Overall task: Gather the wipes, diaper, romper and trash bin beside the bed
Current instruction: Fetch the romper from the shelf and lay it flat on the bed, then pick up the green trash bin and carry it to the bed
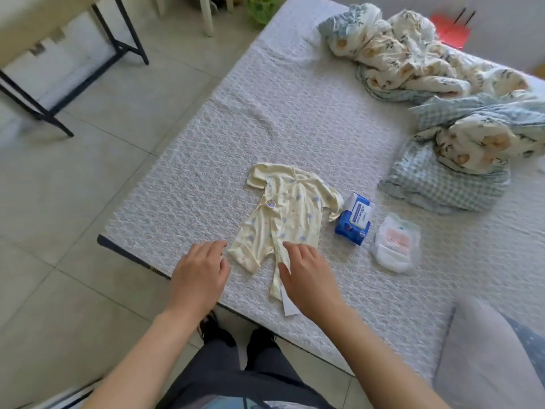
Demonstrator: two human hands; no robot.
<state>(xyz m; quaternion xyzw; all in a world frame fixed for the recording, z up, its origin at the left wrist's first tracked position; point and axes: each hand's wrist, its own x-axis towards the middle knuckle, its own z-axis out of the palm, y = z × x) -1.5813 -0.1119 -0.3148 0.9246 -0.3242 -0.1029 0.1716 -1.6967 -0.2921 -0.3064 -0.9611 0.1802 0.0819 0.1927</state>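
Soft pale-yellow romper (283,214) spread flat on quilted white bed (295,119), long axis diagonal, neck away, legs toward the bed's near edge. Right of romper: glossy blue wipes (355,221) pack, then folded white diaper (395,246). Left hand (200,273) released beside leg; right hand (306,276) relaxed, touching the cloth.

A bed (295,113) with a white textured cover carries a pale yellow romper (283,214) laid flat near its edge, a blue pack of wipes (355,219) just beside the romper, a folded diaper (395,243) beyond the wipes, and a rumpled quilt (442,98) farther from the romper.
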